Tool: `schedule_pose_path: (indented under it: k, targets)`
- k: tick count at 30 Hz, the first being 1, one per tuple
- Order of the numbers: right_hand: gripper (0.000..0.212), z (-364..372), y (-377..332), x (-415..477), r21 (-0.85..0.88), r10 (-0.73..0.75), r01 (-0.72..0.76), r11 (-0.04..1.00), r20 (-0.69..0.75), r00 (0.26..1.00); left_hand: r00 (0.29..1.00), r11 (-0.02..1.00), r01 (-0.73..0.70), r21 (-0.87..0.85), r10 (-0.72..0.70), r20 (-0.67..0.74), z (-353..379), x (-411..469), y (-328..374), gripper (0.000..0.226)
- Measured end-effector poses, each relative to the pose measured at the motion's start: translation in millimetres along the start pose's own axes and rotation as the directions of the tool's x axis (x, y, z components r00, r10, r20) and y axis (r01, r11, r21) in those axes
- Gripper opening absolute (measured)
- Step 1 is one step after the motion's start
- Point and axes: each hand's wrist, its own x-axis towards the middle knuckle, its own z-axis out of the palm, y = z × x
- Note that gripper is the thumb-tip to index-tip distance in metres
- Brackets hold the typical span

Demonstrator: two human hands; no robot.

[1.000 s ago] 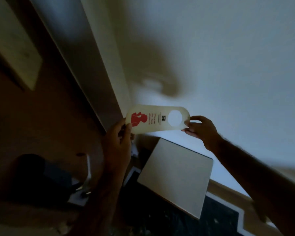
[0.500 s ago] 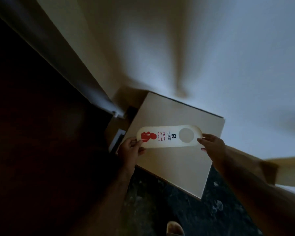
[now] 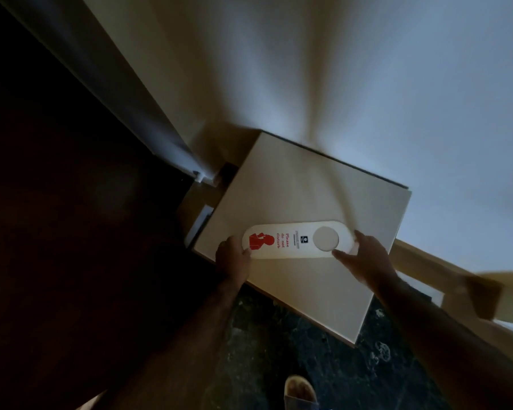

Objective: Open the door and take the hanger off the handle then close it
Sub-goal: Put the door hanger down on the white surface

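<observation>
The hanger is a long white "Please do not disturb" card with a red figure and a round hole. It lies flat over the white top of a small square table. My left hand pinches its left end at the red figure. My right hand holds its right end by the hole, fingers spread along the edge. The dark door fills the left side; its handle is out of view.
A pale door frame runs diagonally from the top down to the table's corner. A white wall stands behind the table, with a wooden skirting at the right. The floor is dark marble; a slippered foot shows below.
The view has tilted down from the wall to the table. Both hands have lowered the hanger onto or just above the tabletop, still holding it by its two ends.
</observation>
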Motion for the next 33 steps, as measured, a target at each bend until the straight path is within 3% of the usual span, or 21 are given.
schedule_pose_path:
  k: [2,6,12,19,22,26,31,33]
  targets:
    - [0.084,-22.6,-29.0,-7.6,-0.130,-0.119,0.113,0.985,-0.036,0.992,0.996,0.994,-0.094,0.048,0.094,-0.005,-22.7,-8.2,16.4,0.058]
    - [0.087,-78.7,-94.4,-25.1,-0.370,-0.393,0.333,0.867,-0.096,0.915,0.936,0.928,-0.316,0.195,0.339,-0.092,-84.6,-27.3,52.6,0.081]
    - [0.089,-197.6,-202.2,-82.3,-0.557,-0.652,0.460,0.691,-0.206,0.730,0.719,0.778,-0.474,0.413,0.613,-0.328,-222.3,-66.3,129.9,0.088]
    - [0.092,-353.3,-307.6,-180.2,-0.692,-0.797,0.452,0.563,-0.310,0.519,0.531,0.689,-0.496,0.529,0.722,-0.443,-388.9,-154.1,215.7,0.097]
    - [0.092,-407.0,-347.0,-224.2,-0.706,-0.820,0.446,0.551,-0.360,0.444,0.492,0.672,-0.486,0.558,0.739,-0.461,-447.3,-193.4,243.4,0.099]
    - [0.091,-462.6,-383.3,-285.0,-0.734,-0.859,0.448,0.510,-0.410,0.306,0.407,0.663,-0.455,0.594,0.748,-0.524,-517.5,-247.5,272.7,0.101]
    - [0.089,-518.1,-410.8,-342.6,-0.768,-0.872,0.414,0.488,-0.453,0.188,0.320,0.657,-0.415,0.630,0.753,-0.574,-585.9,-302.5,299.2,0.098]
    - [0.091,-538.0,-418.2,-367.9,-0.784,-0.875,0.399,0.477,-0.468,0.126,0.245,0.650,-0.396,0.648,0.755,-0.608,-608.1,-329.9,302.6,0.095]
